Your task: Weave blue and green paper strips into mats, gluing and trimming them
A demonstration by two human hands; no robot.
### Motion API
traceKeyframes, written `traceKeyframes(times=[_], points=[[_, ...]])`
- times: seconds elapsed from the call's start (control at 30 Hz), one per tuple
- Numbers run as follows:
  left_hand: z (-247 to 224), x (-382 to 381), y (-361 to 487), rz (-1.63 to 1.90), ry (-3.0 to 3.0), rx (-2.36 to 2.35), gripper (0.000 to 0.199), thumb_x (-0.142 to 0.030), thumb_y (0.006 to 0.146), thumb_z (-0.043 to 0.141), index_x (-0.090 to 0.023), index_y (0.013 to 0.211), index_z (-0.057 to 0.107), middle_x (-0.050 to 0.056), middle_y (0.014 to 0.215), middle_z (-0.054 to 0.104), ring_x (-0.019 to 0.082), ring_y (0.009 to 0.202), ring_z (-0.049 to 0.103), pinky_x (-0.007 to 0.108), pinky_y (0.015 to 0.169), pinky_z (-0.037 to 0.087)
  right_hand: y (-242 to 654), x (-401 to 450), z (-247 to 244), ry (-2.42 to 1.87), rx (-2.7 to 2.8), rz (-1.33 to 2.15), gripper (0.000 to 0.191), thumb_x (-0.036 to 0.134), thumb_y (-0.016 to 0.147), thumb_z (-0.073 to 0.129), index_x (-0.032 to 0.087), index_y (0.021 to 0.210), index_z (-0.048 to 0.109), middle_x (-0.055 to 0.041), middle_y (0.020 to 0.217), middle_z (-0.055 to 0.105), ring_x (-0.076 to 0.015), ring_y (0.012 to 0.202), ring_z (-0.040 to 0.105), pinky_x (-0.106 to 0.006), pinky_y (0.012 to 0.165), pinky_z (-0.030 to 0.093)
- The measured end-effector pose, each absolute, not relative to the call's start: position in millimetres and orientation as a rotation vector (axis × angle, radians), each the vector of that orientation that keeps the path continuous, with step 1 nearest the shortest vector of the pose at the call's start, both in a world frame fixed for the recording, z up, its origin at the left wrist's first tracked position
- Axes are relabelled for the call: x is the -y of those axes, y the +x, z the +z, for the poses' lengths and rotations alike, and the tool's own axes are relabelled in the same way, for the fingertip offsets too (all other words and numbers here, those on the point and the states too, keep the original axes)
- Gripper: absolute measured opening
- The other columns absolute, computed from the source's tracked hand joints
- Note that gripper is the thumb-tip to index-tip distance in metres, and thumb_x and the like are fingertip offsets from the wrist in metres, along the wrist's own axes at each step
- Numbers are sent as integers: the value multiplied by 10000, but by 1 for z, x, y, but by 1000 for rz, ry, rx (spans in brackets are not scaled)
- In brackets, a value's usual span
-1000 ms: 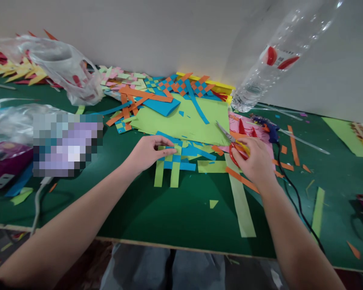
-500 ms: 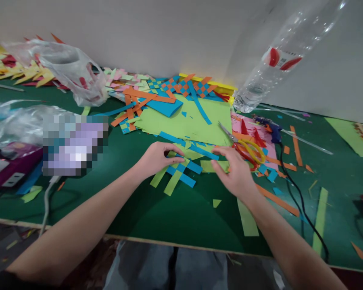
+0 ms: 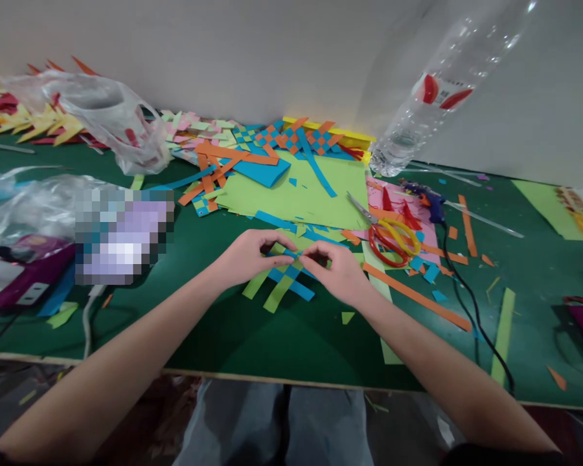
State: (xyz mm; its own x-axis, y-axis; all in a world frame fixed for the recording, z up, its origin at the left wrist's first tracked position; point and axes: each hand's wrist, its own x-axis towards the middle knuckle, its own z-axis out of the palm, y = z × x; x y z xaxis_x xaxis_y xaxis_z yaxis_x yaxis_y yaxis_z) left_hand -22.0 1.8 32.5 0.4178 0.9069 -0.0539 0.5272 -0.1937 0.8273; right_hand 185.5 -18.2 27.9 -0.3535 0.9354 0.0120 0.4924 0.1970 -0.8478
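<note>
In the head view, a small weave of blue and green paper strips (image 3: 287,283) is held low over the green table, its loose ends pointing toward me. My left hand (image 3: 253,260) pinches its upper left side between thumb and fingers. From the other side, my right hand (image 3: 339,268) has thumb and fingertips closed on the weave's upper right part, very near the left fingertips. The fingers hide the strip ends between them. Blue strips (image 3: 272,220) and green scraps lie just behind the hands. A small green scrap (image 3: 348,318) lies below my right hand.
Scissors with red and yellow handles (image 3: 391,241) lie right of the hands. Behind are green paper sheets (image 3: 315,194) and woven orange-blue pieces (image 3: 291,139). A clear bottle (image 3: 418,116) stands at the back. A glue gun (image 3: 432,202) trails a black cord. A blurred-out phone-like object (image 3: 126,239) lies left.
My right hand has moved left from beside the loose strips to the weave, and its fingers have closed there. My left hand keeps its pinch. The view has shifted slightly.
</note>
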Motion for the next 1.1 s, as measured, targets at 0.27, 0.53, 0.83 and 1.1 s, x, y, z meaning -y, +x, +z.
traceKeyframes(times=[0.27,0.53,0.83,1.1], points=[[19,0,-20,599,1751,-1198,241,-404,820,652,-174,827,722,4,678,653,85,528,454,213,490,336,182,24,14,-1265,1871,1096,146,307,869,573,195,782,606,7,724,643,-104,637,553,-243,595,422],[13,-1,-17,651,1704,-1106,150,-319,799,686,-208,889,734,5,793,733,113,689,653,197,612,501,183,27,6,-1210,1909,1010,103,257,865,570,199,781,586,17,709,646,-97,631,567,-225,597,422],[14,-5,-18,654,1691,-1072,246,-329,768,731,-192,972,730,22,783,746,135,699,688,214,642,544,183,30,7,-1198,1886,960,113,236,857,562,202,750,564,16,688,633,-103,622,556,-234,593,418],[16,-5,-17,640,1663,-1070,260,-347,786,721,-189,992,729,49,849,752,143,749,689,215,640,538,184,30,7,-1210,1864,948,120,258,858,555,210,748,549,10,693,630,-117,628,548,-269,622,424]])
